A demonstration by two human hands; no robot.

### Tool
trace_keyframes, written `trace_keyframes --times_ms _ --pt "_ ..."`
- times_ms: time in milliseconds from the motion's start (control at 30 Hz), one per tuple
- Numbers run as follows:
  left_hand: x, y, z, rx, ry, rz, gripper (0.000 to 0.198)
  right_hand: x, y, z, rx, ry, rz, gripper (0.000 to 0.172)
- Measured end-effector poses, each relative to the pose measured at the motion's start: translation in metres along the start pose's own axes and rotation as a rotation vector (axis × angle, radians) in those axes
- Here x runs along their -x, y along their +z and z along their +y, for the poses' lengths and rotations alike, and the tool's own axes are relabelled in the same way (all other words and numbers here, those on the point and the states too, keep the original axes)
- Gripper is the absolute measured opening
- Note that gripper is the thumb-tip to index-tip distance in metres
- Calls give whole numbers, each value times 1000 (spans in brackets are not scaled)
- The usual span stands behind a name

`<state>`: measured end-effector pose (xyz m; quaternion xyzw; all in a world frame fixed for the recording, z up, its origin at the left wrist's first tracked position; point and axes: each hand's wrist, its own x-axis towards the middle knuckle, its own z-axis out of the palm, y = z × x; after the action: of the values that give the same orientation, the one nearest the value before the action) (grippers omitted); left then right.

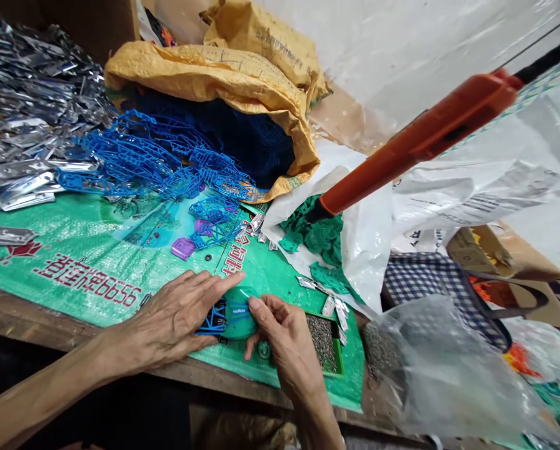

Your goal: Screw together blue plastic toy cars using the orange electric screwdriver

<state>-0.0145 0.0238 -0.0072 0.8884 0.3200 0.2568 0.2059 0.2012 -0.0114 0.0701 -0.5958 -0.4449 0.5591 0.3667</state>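
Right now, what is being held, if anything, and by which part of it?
The right grip holds the green piece by its right edge, thumb on top. The left grip spans the blue frame; its hold is unclear.

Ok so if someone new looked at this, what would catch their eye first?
Probably the orange tool, slanting in large from the upper right. Next, the yellow sack at the back, with blue parts heaped at its mouth. Then, low in the middle, the left hand around a blue frame and the right hand on a green piece.
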Motion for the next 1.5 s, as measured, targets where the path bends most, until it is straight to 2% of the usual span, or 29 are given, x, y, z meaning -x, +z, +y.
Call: trace_keyframes --times_ms 167,233,300,467,667,833,933,1100,1333,1500 --pt "-7 -4 4 -61 93 35 60 9 6 5 567 -274 300 45" --pt "-10 -6 5 -72 139 20 56 9 6 10 751 -392 403 42" --pt "-11 -7 6 -85 148 8 56 8 5 15 823 -456 445 40" --pt "-10 -7 9 -120 89 1 61 7 6 27 592 -344 414 36" --pt "-14 -11 10 -130 165 -7 66 11 7 34 294 -242 449 34" --pt "-14 -14 11 -62 136 -1 69 11 3 44 292 -330 489 27" --pt "-14 -15 13 -67 130 -22 69 12 2 48 292 -332 489 26" --pt "-13 -17 13 -107 153 -37 63 11 -1 50 271 -273 449 27" --pt "-11 -17 9 -112 200 -19 57 13 3 43 147 -91 360 41" --pt "-9 -13 6 -110 247 43 52 18 13 36 -113 49 208 45"
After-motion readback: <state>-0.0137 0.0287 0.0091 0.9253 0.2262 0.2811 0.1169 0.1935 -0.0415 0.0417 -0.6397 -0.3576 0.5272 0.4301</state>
